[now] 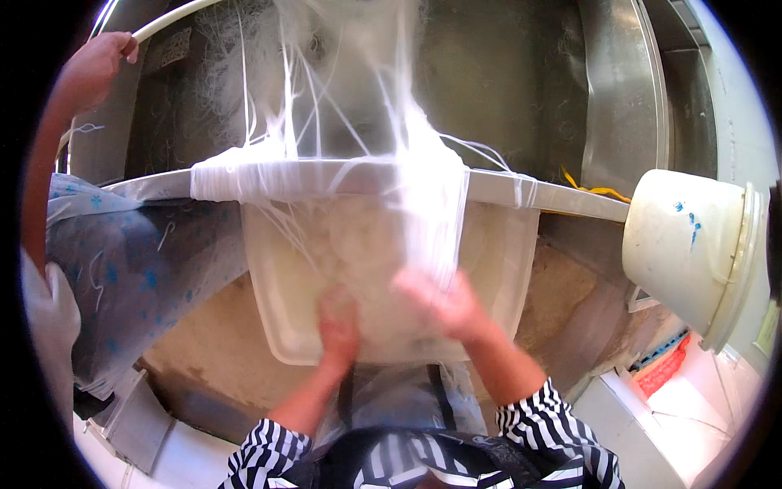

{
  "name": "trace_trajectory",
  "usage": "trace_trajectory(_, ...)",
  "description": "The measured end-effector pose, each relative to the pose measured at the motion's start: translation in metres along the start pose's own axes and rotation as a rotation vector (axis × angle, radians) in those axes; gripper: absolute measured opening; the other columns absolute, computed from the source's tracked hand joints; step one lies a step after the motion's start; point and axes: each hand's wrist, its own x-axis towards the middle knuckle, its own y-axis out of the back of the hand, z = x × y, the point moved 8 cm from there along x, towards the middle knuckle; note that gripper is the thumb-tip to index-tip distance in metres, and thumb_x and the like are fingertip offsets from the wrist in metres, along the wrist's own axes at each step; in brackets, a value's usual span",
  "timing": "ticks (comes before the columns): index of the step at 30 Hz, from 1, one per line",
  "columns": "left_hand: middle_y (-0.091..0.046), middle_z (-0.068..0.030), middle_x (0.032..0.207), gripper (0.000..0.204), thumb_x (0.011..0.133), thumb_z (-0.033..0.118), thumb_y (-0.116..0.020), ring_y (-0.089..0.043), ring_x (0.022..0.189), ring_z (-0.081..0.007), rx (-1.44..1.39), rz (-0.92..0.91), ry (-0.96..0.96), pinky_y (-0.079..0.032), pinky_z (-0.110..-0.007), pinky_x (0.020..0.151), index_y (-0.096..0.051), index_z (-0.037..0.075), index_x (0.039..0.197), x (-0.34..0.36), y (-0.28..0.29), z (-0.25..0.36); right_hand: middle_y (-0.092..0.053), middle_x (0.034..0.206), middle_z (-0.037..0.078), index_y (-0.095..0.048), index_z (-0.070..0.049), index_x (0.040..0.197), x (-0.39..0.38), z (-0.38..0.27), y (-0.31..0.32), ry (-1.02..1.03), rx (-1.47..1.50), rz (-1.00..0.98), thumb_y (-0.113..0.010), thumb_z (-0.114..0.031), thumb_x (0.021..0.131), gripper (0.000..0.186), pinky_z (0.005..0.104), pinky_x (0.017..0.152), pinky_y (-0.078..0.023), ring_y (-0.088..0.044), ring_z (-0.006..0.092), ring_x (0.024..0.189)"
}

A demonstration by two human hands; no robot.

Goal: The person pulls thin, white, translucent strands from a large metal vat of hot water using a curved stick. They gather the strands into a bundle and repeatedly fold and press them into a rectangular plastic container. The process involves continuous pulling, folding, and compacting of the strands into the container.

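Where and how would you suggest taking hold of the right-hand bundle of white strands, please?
The bundle of white strands is probably best gripped around its lower end from the near side: it drapes over the metal rim and hangs down by the right hand.

The left forearm [316, 396] rises from seven o'clock, angled toward one; its hand [337, 322] points to twelve. The right forearm [507, 359] comes from five o'clock, its hand [444, 306] turned toward ten, slightly higher. The hands are apart, both blurred; how far the fingers close is unclear.
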Motion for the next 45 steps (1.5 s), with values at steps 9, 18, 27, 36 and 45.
trace_trajectory(9, -0.056, -0.0062, 0.080, 0.025, 0.085, 0.023, -0.043, -0.054, 0.068, -0.0160, -0.760, -0.785, 0.114, -0.044, -0.031, 0.064, -0.052, 0.001, 0.093, 0.061, -0.066, 0.138, -0.051, 0.102, 0.019, -0.050, -0.003, 0.106, -0.031, 0.135, 0.034, -0.162, -1.051, -0.053, -0.042, -0.030, 0.082, 0.037, 0.0366, 0.085, -0.036, -0.049, 0.0327, 0.093)
trace_trajectory(18, -0.054, -0.0187, 0.098, 0.031, 0.083, 0.025, -0.045, -0.052, 0.088, -0.0295, -0.030, -0.670, 0.239, -0.040, -0.037, 0.077, -0.050, 0.002, 0.101, -0.061, -0.082, -0.024, -0.055, 0.072, 0.005, -0.052, -0.002, 0.095, 0.040, -0.009, 0.014, -0.124, 0.382, -0.095, -0.046, -0.034, 0.083, 0.035, 0.0254, 0.057, -0.042, -0.052, 0.0113, 0.063)
trace_trajectory(27, -0.056, -0.0108, 0.091, 0.040, 0.088, 0.033, -0.031, -0.053, 0.084, -0.0210, -1.106, -0.963, 0.139, -0.041, -0.035, 0.075, -0.048, 0.002, 0.106, 0.058, -0.076, 0.150, -0.053, 0.096, 0.010, -0.047, -0.006, 0.107, -0.033, 0.106, 0.024, 0.137, -0.429, 0.352, -0.047, -0.039, 0.080, 0.042, 0.0350, 0.075, -0.040, -0.050, 0.0218, 0.087)
trace_trajectory(36, -0.052, -0.0162, 0.098, 0.032, 0.083, 0.027, -0.043, -0.049, 0.091, -0.0262, -0.151, -0.757, -0.062, -0.037, -0.036, 0.079, -0.048, 0.002, 0.102, -0.071, -0.106, 0.032, -0.054, 0.075, 0.008, -0.047, -0.001, 0.100, 0.039, -0.024, 0.017, -0.056, 0.216, -0.018, -0.039, -0.041, 0.084, 0.043, 0.0243, 0.055, -0.039, -0.051, 0.0137, 0.061)
trace_trajectory(45, -0.056, -0.0106, 0.089, 0.042, 0.084, 0.035, -0.042, -0.052, 0.086, -0.0204, -1.147, -0.748, 0.206, -0.041, -0.033, 0.075, -0.047, -0.001, 0.106, 0.052, -0.055, 0.136, -0.055, 0.087, 0.010, -0.049, -0.003, 0.105, -0.100, 0.148, -0.021, -0.257, -0.386, -0.187, -0.049, -0.030, 0.081, 0.036, 0.0309, 0.072, -0.042, -0.053, 0.0169, 0.079)
